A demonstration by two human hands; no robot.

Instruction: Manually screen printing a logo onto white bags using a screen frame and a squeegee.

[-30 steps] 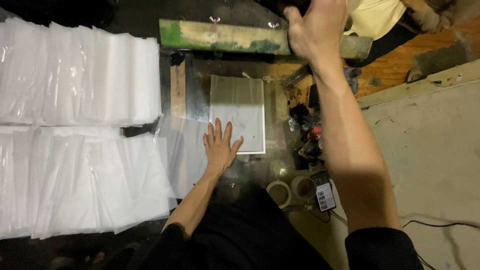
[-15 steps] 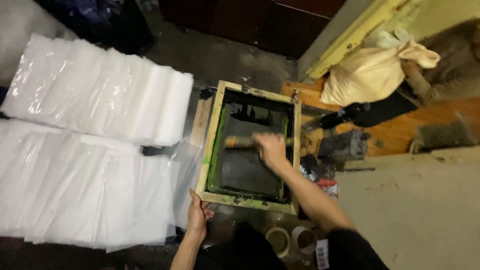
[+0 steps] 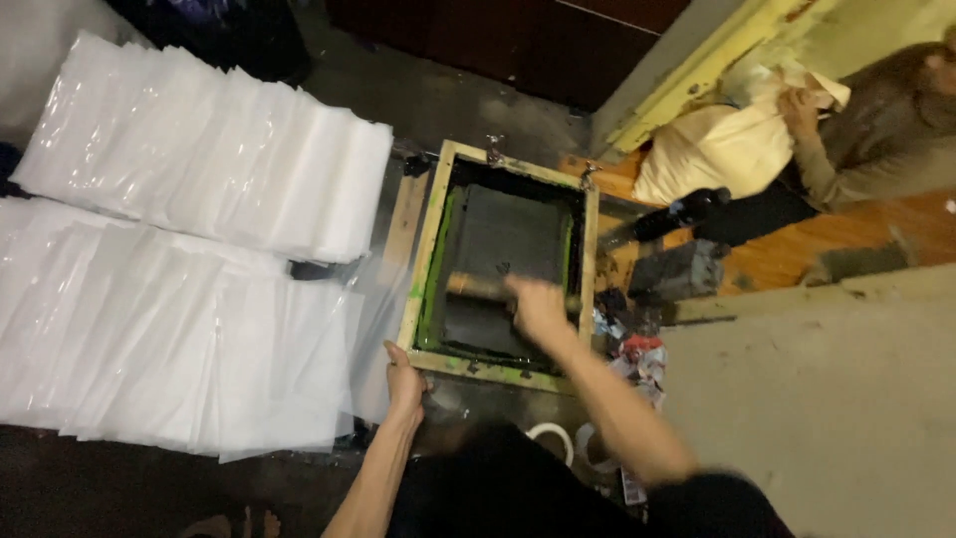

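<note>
Squeegee with a wooden handle [image 3: 478, 287] lay across the dark mesh inside the wooden screen-printing frame with green-stained edges [image 3: 430, 254], a little below the middle of the frame. The right hand [image 3: 538, 304] was closed around the right part of this handle, fingers curled over it and pressed together; the hand was blurred, so finer detail I cannot tell. The left hand [image 3: 404, 379] was at the lower left corner of the frame, the thumb touching the frame edge, the other fingers together and bent down over the near side. Left of the frame lay two wide overlapping rows of clear plastic bags [image 3: 189, 259], the nearest ones just beside it. Just below the frame were two rolls of white tape [image 3: 553, 440]. Right of the frame stood a dark block [image 3: 677, 271], and farther right another person's hand [image 3: 797, 110] touched a cream-coloured cloth bag [image 3: 712, 149].
</note>
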